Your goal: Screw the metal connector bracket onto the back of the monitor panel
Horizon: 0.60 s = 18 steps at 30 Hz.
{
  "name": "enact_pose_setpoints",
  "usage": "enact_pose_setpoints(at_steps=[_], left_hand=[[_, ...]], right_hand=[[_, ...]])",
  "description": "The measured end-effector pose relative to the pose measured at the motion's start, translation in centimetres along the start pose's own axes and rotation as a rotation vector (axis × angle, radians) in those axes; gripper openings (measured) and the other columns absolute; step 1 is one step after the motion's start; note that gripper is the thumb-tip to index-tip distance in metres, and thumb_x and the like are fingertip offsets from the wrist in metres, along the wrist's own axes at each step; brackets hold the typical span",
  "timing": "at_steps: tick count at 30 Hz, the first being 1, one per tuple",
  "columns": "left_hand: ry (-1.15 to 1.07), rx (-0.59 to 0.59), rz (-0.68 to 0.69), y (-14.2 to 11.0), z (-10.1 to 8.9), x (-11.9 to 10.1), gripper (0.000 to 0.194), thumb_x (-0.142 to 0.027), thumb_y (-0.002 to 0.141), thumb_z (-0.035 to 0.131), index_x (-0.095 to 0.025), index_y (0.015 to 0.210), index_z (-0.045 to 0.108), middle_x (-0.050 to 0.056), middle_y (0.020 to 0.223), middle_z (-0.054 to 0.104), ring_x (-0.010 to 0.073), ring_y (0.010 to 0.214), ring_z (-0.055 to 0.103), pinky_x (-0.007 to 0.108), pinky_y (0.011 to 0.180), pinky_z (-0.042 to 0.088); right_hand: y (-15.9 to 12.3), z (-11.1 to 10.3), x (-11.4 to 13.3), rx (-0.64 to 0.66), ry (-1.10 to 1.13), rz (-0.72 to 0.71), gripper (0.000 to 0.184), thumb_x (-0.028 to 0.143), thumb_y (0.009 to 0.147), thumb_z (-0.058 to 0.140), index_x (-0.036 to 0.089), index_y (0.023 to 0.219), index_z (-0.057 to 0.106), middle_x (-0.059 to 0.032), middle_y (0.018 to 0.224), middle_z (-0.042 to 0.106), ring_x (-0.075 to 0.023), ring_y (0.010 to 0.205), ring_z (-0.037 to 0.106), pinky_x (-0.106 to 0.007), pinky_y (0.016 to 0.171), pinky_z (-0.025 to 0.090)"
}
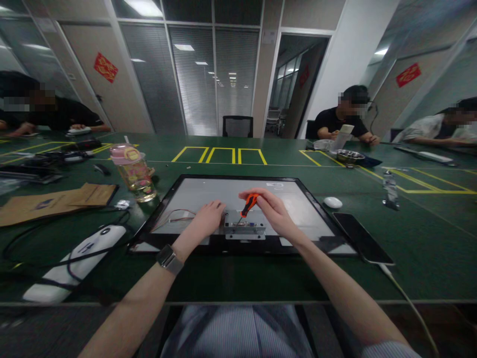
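A screwdriver (pixel 249 203) with an orange and black handle is in my right hand (pixel 275 209), its fingers closed around the handle's upper end. The shaft points down and to the left, and its tip meets the port side of a small grey metal box (pixel 244 229). Bent fingers of my left hand (pixel 208 218) hold the box's left end; the thumb is hidden. Under the box lies a large flat screen panel (pixel 298 199) with a black frame and a grey back. Thin cables (pixel 181 215) run across the panel to the left of my left hand.
At left are a drink bottle (pixel 136 174), brown paper packaging (pixel 55 203), a white power strip (pixel 76 263) and black cables. On the right lie a phone (pixel 363 237) with a charging cable, a white oval object (pixel 333 202) and a metal bowl (pixel 350 156). Several people sit across the green table (pixel 283 278).
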<state>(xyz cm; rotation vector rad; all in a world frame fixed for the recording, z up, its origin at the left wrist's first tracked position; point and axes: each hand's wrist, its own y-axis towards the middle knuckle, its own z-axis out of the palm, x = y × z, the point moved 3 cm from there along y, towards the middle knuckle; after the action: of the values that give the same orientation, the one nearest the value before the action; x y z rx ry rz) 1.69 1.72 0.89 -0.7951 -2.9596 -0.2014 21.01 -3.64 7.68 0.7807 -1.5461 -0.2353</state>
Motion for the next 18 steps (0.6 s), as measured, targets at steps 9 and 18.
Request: enact_pose_setpoints(at_steps=[9, 18], left_hand=[[-0.018, 0.000, -0.004, 0.0, 0.1, 0.0, 0.032, -0.010, 0.091, 0.039, -0.015, 0.118, 0.055, 0.013, 0.117, 0.058, 0.0253, 0.105, 0.058, 0.037, 0.087, 0.046], [-0.006, -0.012, 0.006, 0.1, 0.3, 0.2, 0.032, -0.010, 0.090, 0.040, -0.015, 0.118, 0.055, 0.013, 0.116, 0.058, 0.0247, 0.103, 0.059, 0.037, 0.088, 0.046]], right_hand=[[-0.1, -0.7, -1.1, -0.178, -0.130, -0.065, 0.018, 0.027, 0.084, 0.068, 0.029, 0.102, 0.072, -0.0026, 0.093, 0.066, -0.0180, 0.088, 0.064, -0.035, 0.081, 0.053], [-0.2, -0.3, -1.5, -0.103, 0.058, 0.009, 0.023, 0.033, 0.095, 0.054, 0.029, 0.113, 0.067, -0.0036, 0.100, 0.067, -0.0178, 0.094, 0.065, -0.036, 0.087, 0.051]])
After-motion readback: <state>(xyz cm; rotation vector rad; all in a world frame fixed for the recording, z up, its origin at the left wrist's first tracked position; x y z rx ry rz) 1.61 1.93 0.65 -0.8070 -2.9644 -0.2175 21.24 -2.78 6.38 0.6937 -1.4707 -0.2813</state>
